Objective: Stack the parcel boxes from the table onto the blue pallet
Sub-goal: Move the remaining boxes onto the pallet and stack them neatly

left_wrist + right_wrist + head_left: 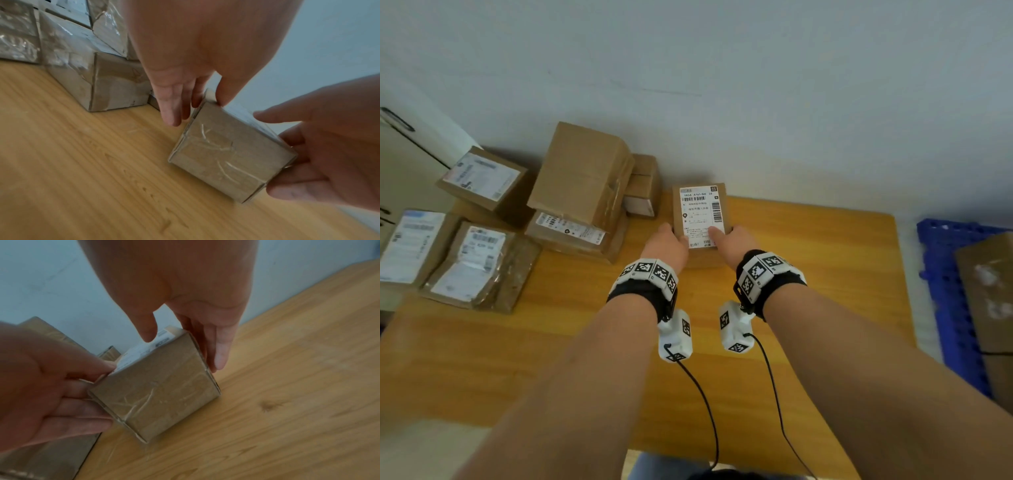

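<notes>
**Cardboard parcel held between both hands on the table**

Cardboard, brown and taped, makes up the small parcel box [701,219] at the far middle of the wooden table [825,260], its white shipping label facing up. It sits close to the pale wall, with its bottom on or just above the tabletop; the wrist views do not settle which.

The left hand [667,244] grips the box's left side, thumb on the top edge and fingers [171,104] reaching down the side. The right hand [736,244] grips the right side the same way, thumb on the label and fingers [221,347] down the right face. In both wrist views the near taped face of the box lies between the two hands.

To the far left, a cluster of other parcel boxes [582,178] is piled on the table, some stacked, several with labels upward. At the right edge of the head view, well apart from the held box, lies the blue pallet [948,274] with a brown box [989,294] already on it.
</notes>
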A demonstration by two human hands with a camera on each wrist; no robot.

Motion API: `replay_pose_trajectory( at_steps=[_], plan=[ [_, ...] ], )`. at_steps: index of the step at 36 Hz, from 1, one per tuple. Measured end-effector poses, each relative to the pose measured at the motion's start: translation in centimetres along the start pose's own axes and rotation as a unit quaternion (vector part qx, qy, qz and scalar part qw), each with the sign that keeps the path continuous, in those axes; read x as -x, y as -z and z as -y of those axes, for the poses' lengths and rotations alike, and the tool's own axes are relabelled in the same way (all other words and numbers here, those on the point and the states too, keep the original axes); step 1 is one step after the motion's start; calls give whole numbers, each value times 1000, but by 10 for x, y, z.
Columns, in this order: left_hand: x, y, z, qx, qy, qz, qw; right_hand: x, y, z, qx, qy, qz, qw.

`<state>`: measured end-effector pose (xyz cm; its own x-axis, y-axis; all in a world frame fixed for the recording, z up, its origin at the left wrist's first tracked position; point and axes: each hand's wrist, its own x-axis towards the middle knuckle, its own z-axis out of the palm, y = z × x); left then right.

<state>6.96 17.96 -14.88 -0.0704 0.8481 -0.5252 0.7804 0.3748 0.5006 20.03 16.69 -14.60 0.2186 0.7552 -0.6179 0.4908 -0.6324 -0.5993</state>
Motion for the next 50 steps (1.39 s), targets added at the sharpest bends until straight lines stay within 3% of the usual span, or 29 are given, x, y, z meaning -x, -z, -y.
replay_pose_trajectory(
  at_steps=[13,20,28,35,43,50],
  plan=[
    [95,-41,-25,98,-58,-61,992,61,54,-55,-57,61,-56,995],
    [150,-58,-43,70,-127,-69,987,103,75,-85,-126,96,-66,985],
    [196,-76,-52,7,-202,-34,979,157,97,-130,-148,84,-99,980],
    [250,-101,-46,-29,-277,10,960,213,97,-176,-210,43,-171,962],
    [319,-137,-26,-9,-288,26,957,283,82,-244,-250,-2,-252,935],
    [384,-174,-37,-40,-319,73,944,351,95,-301,-249,-42,-322,912]
  ],
)
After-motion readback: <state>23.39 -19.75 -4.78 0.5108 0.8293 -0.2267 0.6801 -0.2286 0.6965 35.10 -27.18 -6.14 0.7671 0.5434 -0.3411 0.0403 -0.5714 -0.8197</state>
